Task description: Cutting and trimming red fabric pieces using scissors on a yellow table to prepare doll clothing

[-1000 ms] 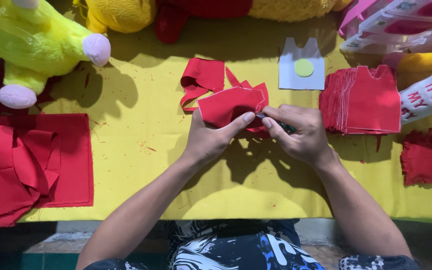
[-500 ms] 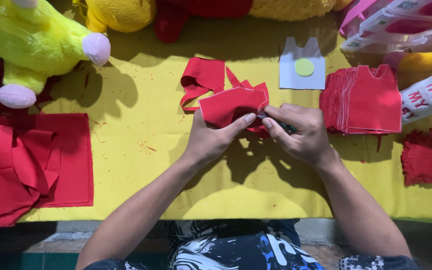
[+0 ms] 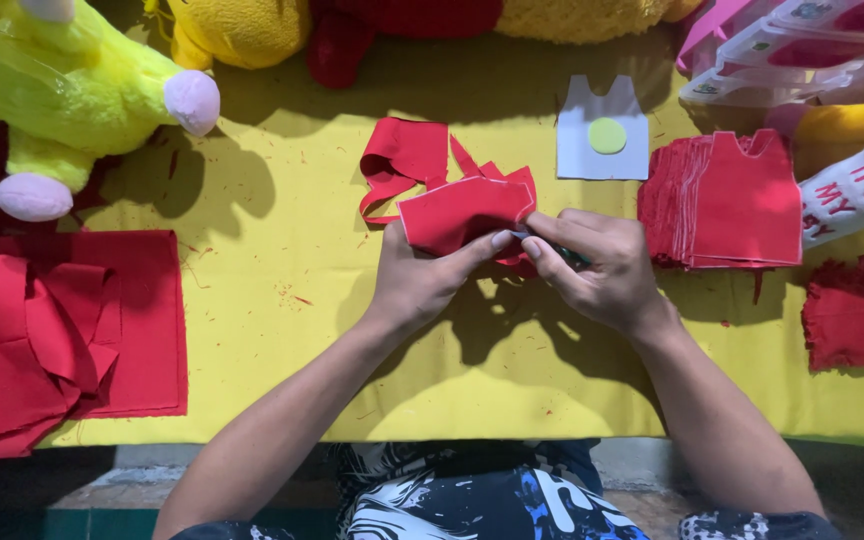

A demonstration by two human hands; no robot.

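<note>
both hands meet near the middle of the tabletop (image 3: 252, 330), a little toward its far edge. the left hand (image 3: 417, 285) pinches the lower edge of a red piece (image 3: 462, 212), thumb on top, fingers under, its grip clamped on the cloth. the piece is lifted just off the yellow cover, its pale chalked outline showing along the top and right edges. the right hand (image 3: 592, 265) closes on the piece's right corner, fingers curled tight; something dark and thin pokes out between them, too hidden to name. just behind the piece lie red scraps (image 3: 402, 160), loops and strips touching it.

to the right, just beside the right hand's knuckles, stands a stack of cut red shapes (image 3: 732, 200), edges neatly aligned. a white paper pattern (image 3: 602, 145) with a yellow-green disc on it lies toward the far edge, apart from the stack. a frayed red patch (image 3: 852, 310) sits by the right edge. folded red cloth (image 3: 62, 330) fills the near left corner, hanging past the near edge. a green plush toy (image 3: 62, 90) takes the far left corner. bare yellow runs along the near edge below the forearms, and between the folded cloth and the left wrist.
</note>
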